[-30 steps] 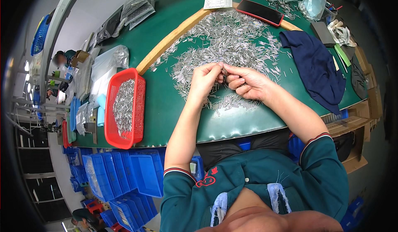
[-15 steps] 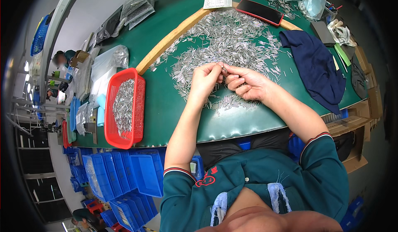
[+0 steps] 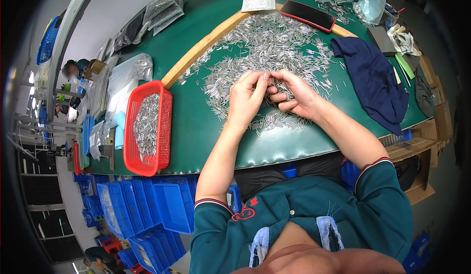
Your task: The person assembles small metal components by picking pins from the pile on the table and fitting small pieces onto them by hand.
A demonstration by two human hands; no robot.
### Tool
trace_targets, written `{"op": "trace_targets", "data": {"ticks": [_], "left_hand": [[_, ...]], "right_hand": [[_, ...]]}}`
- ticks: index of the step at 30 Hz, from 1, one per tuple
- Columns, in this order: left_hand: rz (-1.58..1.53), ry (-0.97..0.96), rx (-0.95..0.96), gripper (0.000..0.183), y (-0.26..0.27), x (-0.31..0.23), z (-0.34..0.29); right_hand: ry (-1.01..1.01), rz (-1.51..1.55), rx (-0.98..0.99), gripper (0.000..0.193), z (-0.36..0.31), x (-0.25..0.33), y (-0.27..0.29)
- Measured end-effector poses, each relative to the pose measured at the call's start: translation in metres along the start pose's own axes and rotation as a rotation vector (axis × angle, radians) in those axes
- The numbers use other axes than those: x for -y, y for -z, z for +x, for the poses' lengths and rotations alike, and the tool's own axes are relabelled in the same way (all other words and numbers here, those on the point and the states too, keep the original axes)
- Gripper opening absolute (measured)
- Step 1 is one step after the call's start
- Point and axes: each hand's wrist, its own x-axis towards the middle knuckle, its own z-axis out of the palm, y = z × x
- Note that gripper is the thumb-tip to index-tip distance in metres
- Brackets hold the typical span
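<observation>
A wide heap of small silvery metal pins (image 3: 274,43) is spread over the green table (image 3: 206,149). Above its near part, my left hand (image 3: 247,95) and my right hand (image 3: 298,95) meet at the fingertips. Thumb and fingers of each are pinched together, and the other right fingers are curled. Whatever lies between the fingertips is too small and covered to make out. To the left stands a red perforated plastic basket (image 3: 167,127) with more of the metal pins (image 3: 147,127) in it.
Wooden strips (image 3: 206,46) border the heap at the back. A phone (image 3: 308,15) and paper slips (image 3: 258,3) lie on them. Dark blue cloth (image 3: 373,78) lies to the right, plastic bags (image 3: 130,70) to the left. Blue bins (image 3: 171,205) stand below the table's front edge.
My left hand has turned slightly, its thumb now pointing up across the fingertips. My right fingers have shifted a little, and both hands stay together over the heap.
</observation>
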Motion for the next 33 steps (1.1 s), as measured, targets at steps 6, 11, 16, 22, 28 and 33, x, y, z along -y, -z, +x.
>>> {"op": "trace_targets", "data": {"ticks": [6,11,16,22,28,33], "left_hand": [[-0.385,0.135,0.084,0.019,-0.001,0.007,0.0],[-0.553,0.219,0.141,0.021,0.001,0.004,0.003],[-0.662,0.292,0.103,0.017,0.002,0.01,0.004],[-0.893,0.404,0.123,0.018,0.002,0.015,0.004],[-0.637,0.288,0.037,0.023,-0.001,0.011,0.005],[-0.017,-0.164,-0.081,0.035,-0.003,0.012,0.003]], "right_hand": [[0.133,-0.079,-0.089,0.018,-0.001,0.001,0.0],[0.261,-0.227,-0.125,0.018,-0.003,0.0,-0.002],[0.289,-0.283,-0.115,0.021,-0.005,0.0,-0.004],[0.281,-0.261,-0.105,0.024,-0.005,0.0,-0.006],[0.271,-0.289,-0.149,0.023,-0.002,-0.001,-0.004],[0.262,-0.343,-0.14,0.019,0.002,-0.002,0.0]]}}
